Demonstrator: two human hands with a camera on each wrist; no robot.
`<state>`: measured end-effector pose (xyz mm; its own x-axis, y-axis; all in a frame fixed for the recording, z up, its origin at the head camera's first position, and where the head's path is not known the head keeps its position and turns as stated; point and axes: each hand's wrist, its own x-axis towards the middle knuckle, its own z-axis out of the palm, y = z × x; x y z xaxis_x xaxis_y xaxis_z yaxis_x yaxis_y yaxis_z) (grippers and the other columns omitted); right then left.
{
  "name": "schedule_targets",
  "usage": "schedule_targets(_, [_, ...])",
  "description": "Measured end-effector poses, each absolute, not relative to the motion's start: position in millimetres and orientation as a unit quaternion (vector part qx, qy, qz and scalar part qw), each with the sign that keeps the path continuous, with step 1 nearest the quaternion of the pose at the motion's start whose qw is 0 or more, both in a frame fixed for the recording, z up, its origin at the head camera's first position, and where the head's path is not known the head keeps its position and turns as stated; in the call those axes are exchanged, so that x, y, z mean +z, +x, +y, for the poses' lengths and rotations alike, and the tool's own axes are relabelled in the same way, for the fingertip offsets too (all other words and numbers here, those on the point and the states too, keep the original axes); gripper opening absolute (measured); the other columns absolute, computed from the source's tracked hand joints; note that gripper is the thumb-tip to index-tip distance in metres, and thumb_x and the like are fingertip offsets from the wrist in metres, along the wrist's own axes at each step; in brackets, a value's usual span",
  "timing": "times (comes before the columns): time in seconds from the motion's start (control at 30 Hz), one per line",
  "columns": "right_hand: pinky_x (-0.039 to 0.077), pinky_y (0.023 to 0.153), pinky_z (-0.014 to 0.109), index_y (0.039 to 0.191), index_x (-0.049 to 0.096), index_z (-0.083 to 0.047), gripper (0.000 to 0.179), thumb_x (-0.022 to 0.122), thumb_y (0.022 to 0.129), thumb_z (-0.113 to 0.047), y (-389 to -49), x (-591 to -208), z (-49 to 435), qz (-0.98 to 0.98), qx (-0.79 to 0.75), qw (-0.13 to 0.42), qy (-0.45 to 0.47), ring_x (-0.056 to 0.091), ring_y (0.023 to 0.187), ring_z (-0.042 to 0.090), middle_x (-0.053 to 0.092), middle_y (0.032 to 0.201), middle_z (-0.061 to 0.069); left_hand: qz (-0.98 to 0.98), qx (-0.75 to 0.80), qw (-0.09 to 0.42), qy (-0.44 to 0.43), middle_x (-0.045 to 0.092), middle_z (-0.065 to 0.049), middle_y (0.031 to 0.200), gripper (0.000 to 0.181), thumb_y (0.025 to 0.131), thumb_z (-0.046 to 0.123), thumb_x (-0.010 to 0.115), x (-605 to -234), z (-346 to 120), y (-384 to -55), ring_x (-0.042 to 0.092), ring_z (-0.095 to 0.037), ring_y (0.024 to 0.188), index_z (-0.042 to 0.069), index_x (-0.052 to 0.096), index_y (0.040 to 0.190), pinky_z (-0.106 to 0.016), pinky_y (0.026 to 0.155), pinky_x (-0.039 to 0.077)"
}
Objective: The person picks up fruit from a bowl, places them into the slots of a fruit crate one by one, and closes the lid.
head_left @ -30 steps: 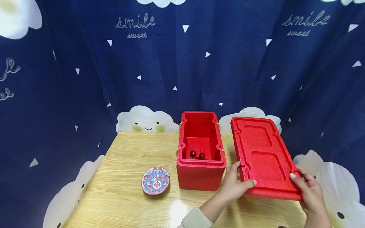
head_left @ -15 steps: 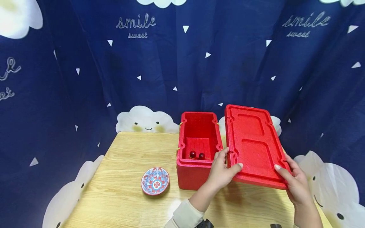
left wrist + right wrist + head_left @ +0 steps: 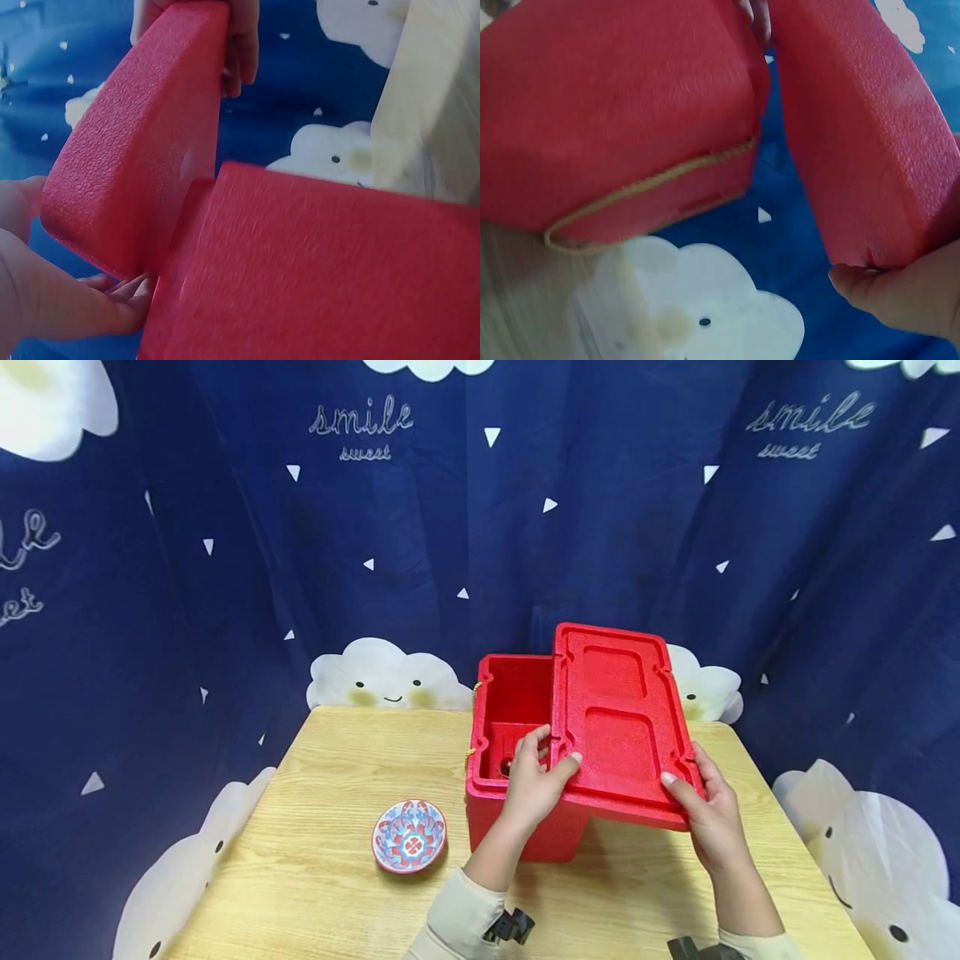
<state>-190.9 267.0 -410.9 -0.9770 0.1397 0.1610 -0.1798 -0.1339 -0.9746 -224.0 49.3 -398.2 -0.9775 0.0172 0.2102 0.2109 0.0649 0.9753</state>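
Note:
Both hands hold a red foam lid, tilted over the right half of a red foam box. My left hand grips the lid's left edge, thumb on top and fingers over the box's opening. On the opposite edge, my right hand pinches the lid near its front corner. Inside the box a dark red cherry shows beside the left fingers; the lid and hand cover the rest of the interior. In the left wrist view, the lid slants above the box wall.
A small bowl with a red and blue pattern stands left of the box on the wooden table. Yellow cord loops run along the box's side. Behind hangs a dark blue curtain with clouds and triangles.
Both hands have carried the lid leftward and up from the right side of the table, so it now overlaps the box's right half. The box and bowl stay put.

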Motion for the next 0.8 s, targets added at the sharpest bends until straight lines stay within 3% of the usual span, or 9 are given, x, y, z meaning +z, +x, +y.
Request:
schedule_targets(0.27, [0.047,0.075,0.016,0.148,0.02,-0.005,0.066,0.056,0.093,-0.019,-208,-398,248,-0.685,0.722,0.098,-0.012,0.054,0.095,0.003,0.028,0.141,0.019,-0.736,-0.669,0.083,-0.053,0.051,-0.01,0.115,0.059,0.08,0.021,0.069,-390,27,-237,0.052,-0.021,0.098,-0.004,0.05,0.13,-0.032,0.08,0.046])
schedule_targets(0.53, [0.048,0.073,0.016,0.144,0.03,-0.001,0.057,0.054,0.095,-0.02,-224,-392,230,-0.714,0.693,0.099,-0.011,0.055,0.09,0.005,0.039,0.131,0.018,-0.74,-0.665,0.093,-0.041,0.058,-0.012,0.106,0.055,0.08,0.019,0.068,-384,5,-250,0.057,-0.02,0.081,-0.005,0.052,0.127,-0.031,0.071,0.048])
schedule_targets(0.8, [0.047,0.072,0.017,0.14,0.035,0.001,0.052,0.052,0.095,-0.019,-240,-394,213,-0.724,0.683,0.097,-0.006,0.052,0.091,0.009,0.046,0.119,0.014,-0.756,-0.644,0.118,-0.019,0.06,-0.014,0.106,0.051,0.079,0.018,0.069,-382,-8,-262,0.056,-0.022,0.089,-0.006,0.056,0.122,-0.034,0.077,0.047])
